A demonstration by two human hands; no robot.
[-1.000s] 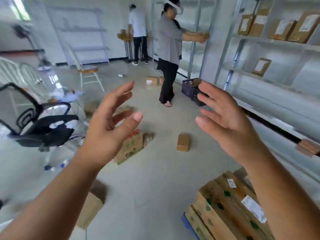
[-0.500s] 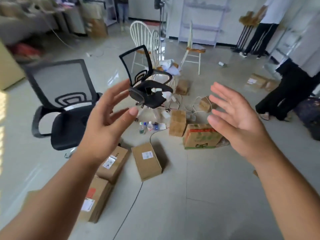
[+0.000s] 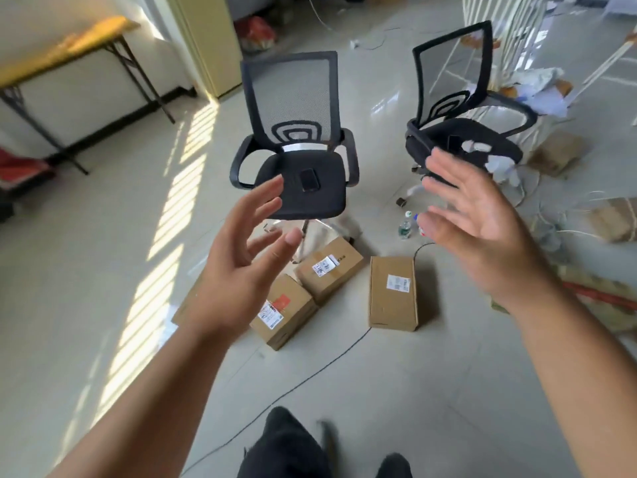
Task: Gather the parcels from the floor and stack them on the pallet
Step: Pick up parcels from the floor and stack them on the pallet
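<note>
Three brown cardboard parcels lie on the tiled floor in front of me: one with a red and white label [image 3: 283,311], one with a white label [image 3: 330,269] behind it, and a longer one [image 3: 393,293] to the right. A flat piece of cardboard [image 3: 185,307] shows beside my left wrist. My left hand [image 3: 241,267] hovers above the left parcels, fingers spread and holding nothing. My right hand [image 3: 481,224] is raised, palm inward, fingers straight, empty. More parcels [image 3: 556,153] lie at the far right. The pallet is out of view.
Two black mesh office chairs [image 3: 300,143] [image 3: 462,119] stand just behind the parcels; a dark phone lies on the nearer seat. A black cable [image 3: 303,381] runs across the floor. Water bottles [image 3: 406,225], white wires and a folding table [image 3: 65,53] are around.
My view has swung left from the shelves and pallet boxes to the chairs. The three parcels are now closer and centred under my hands, which stay raised and empty.
</note>
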